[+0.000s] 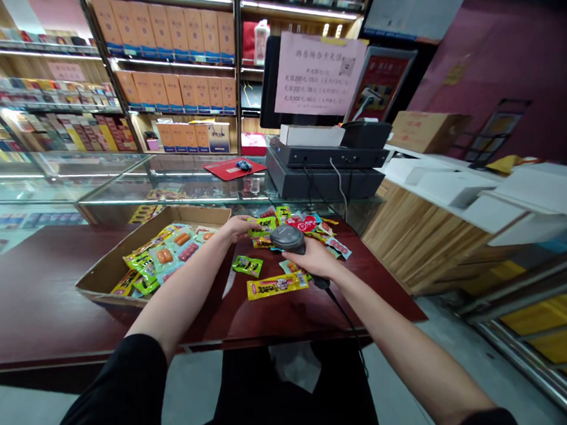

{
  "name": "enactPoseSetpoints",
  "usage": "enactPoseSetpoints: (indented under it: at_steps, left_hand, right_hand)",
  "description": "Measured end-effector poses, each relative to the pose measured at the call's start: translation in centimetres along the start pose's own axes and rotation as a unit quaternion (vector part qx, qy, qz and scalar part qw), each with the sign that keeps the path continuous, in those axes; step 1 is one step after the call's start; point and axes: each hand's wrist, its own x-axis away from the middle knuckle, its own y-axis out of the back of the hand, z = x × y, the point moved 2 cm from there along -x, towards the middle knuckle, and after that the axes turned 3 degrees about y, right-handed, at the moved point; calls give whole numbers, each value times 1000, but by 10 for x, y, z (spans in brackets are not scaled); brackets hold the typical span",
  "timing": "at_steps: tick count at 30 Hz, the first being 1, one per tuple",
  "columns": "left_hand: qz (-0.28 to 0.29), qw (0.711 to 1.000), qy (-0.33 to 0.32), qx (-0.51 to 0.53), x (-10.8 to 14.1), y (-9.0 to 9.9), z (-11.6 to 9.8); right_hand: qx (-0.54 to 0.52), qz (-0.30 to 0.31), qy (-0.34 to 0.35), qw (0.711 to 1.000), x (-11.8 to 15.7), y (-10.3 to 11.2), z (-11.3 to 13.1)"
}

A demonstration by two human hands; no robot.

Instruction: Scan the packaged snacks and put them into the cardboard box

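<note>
My right hand is wrapped round a dark grey barcode scanner, its cable hanging over the table's front edge. My left hand reaches to the pile and has its fingers on a green snack packet. Other small packets, red, blue and yellow, lie loosely heaped around the scanner's head. Nearer to me are a long yellow snack packet and a small green packet, both flat on the table. Left of my forearm stands an open cardboard box with several snack packets in it.
The dark red table borders a glass display counter. On the counter are a red mouse pad with a mouse, and a black cash drawer below a monitor. A wood-grain cabinet stands at the right.
</note>
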Motion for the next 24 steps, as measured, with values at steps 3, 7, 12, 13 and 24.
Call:
enactPoseSetpoints:
  at_steps: [3,7,12,13,24]
  left_hand:
    - [-19,999,10,36,3,11,-9]
    - [-28,997,-4,73,13,51,-20]
    - [-95,993,-18,74,45,126,-28]
    - [-107,991,-17,73,53,139,-29]
    - [-128,990,-14,60,76,155,-31]
  right_hand:
    - [3,4,4,1000,-5,-3,10]
    - [-22,19,4,1000,-11,-9,26]
    - [-71,83,0,994,-21,-23,44]
    - [-82,90,5,993,-24,-27,46]
    - [-90,99,21,991,-22,-32,51]
